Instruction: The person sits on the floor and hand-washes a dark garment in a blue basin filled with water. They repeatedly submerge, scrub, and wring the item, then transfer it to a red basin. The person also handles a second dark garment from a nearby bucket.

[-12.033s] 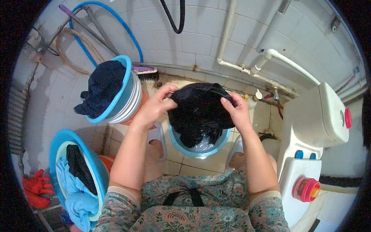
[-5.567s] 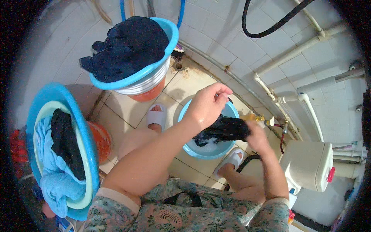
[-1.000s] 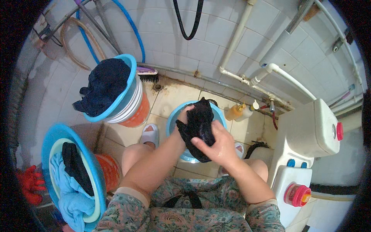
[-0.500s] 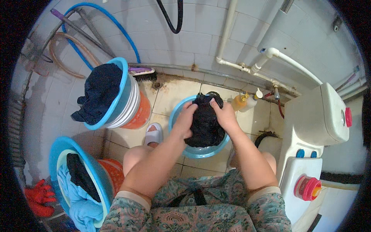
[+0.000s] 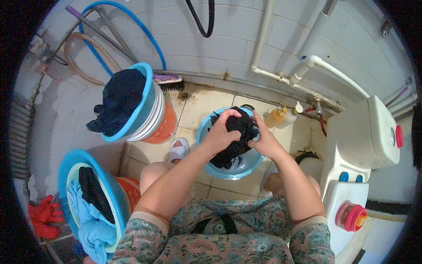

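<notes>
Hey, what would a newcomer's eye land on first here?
Probably the black cloth held between the left hand and right hand, at the light-blue basin near the centre. Next, the bright red glove at the far left, beside the blue tub. On the right, the pink container on the white toilet lid also stands out.

Pale grey-white, rectangular glossy wall tiles (image 5: 233,48) behind, with thin dark joints. Underneath, cream-coloured square floor tiles (image 5: 203,110), stained brown along the wall's foot, near a small, round, dark floor drain (image 5: 184,95). Low across the back, a thin grey metal pipe (image 5: 200,75); to the right, white plastic pipes (image 5: 263,35) with elbow bends. Nearer on the right, a white, glossy toilet (image 5: 351,136) with a boxy cistern. At the dim far left, possibly a grey ribbed panel (image 5: 21,145). Pale light, soft shadows on the tiling.
</notes>
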Action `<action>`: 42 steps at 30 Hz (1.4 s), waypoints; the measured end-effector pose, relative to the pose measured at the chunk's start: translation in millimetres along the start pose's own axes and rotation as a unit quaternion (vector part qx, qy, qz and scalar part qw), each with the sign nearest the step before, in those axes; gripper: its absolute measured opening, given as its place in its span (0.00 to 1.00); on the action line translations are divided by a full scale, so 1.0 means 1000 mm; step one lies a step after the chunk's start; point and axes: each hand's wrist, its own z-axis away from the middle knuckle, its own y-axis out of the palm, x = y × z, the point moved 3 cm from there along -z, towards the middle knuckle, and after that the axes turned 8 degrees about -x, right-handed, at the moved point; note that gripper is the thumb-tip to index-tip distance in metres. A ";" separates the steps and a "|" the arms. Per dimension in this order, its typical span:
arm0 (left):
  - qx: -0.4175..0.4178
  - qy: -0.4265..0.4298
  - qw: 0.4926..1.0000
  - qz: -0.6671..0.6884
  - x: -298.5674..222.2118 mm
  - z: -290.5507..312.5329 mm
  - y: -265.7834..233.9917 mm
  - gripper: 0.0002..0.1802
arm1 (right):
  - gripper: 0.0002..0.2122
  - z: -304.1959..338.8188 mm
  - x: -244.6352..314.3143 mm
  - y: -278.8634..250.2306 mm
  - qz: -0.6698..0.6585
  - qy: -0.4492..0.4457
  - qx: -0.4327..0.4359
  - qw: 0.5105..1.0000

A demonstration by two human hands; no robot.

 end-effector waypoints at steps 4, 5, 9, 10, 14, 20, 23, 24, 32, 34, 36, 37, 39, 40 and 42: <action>0.049 0.235 0.958 -0.157 0.023 -0.008 0.003 0.23 | 0.50 0.000 0.028 0.002 0.072 -0.073 0.013 0.995; 0.063 0.248 0.956 -0.144 0.023 -0.006 0.004 0.22 | 0.49 -0.001 0.032 0.002 0.089 -0.092 0.020 0.992; 0.063 0.233 0.962 -0.130 0.007 0.009 0.006 0.19 | 0.46 0.004 0.044 0.007 0.165 -0.128 0.092 0.974; 0.073 0.222 0.955 -0.181 0.011 0.007 0.006 0.18 | 0.45 0.005 0.044 0.010 0.186 -0.128 0.121 0.967; 0.039 0.207 0.938 -0.274 -0.003 0.019 0.008 0.13 | 0.33 0.006 0.045 0.015 0.150 -0.104 0.086 0.980; -0.035 0.237 0.866 -0.438 0.005 0.020 0.004 0.11 | 0.28 0.005 0.032 0.033 0.153 -0.041 0.022 0.987; -0.048 0.218 0.868 -0.444 0.000 0.020 0.004 0.12 | 0.29 0.003 0.024 0.032 0.226 -0.011 -0.006 0.974; -0.051 0.206 0.871 -0.443 -0.001 0.018 0.004 0.13 | 0.29 0.002 0.026 0.031 0.220 -0.017 -0.015 0.975; -0.066 0.144 0.907 -0.391 0.000 0.010 -0.003 0.23 | 0.27 -0.002 0.041 0.024 0.232 -0.046 0.002 0.972; -0.061 0.131 0.910 -0.388 0.001 0.010 -0.002 0.24 | 0.27 0.001 0.038 0.020 0.256 -0.022 0.028 0.966; -0.090 0.167 0.916 -0.353 0.009 0.011 -0.003 0.21 | 0.28 0.002 0.043 0.019 0.288 -0.003 0.052 0.956; -0.084 0.154 0.920 -0.351 0.013 0.010 -0.003 0.19 | 0.28 0.003 0.042 0.018 0.290 0.000 0.052 0.956; -0.072 0.130 0.926 -0.348 0.014 0.007 -0.002 0.15 | 0.27 0.003 0.041 0.015 0.295 0.005 0.050 0.954; -0.085 0.161 0.931 -0.317 0.021 0.004 -0.002 0.12 | 0.26 0.002 0.040 0.012 0.299 0.010 0.055 0.953; -0.066 0.141 0.930 -0.332 0.027 0.002 -0.002 0.14 | 0.25 0.000 0.036 0.011 0.303 0.021 0.066 0.951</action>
